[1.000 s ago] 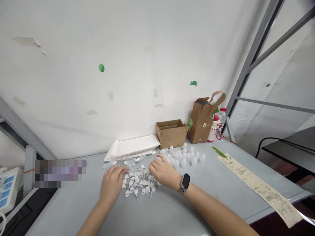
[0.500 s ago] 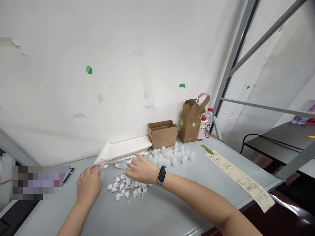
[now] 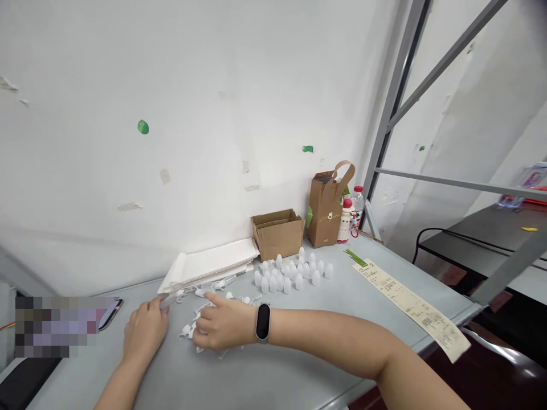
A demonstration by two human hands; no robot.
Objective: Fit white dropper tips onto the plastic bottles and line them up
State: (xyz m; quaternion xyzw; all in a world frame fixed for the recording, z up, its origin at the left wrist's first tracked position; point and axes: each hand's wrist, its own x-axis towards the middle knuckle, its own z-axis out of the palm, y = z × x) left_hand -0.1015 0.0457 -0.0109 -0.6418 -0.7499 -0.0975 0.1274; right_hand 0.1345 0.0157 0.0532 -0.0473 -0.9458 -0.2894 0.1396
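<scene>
head view: looking down at a grey table [image 3: 342, 290], both hands near the front of it
left hand [image 3: 145, 330]: fingers drawn together at a thin clear plastic piece [image 3: 164, 301] by a stack of paper [image 3: 207, 265], can't tell if it's really gripping
right hand [image 3: 222, 323]: open, not clenched, fingers spread over loose white plastic caps [image 3: 186, 331]
caps: in a pile on the table between the hands, mostly covered by the right hand, with white bottles [image 3: 290, 279] standing just behind
could go wrong: caps look light and tangly, so one careless swipe could scatter them or tip the bottles
</scene>
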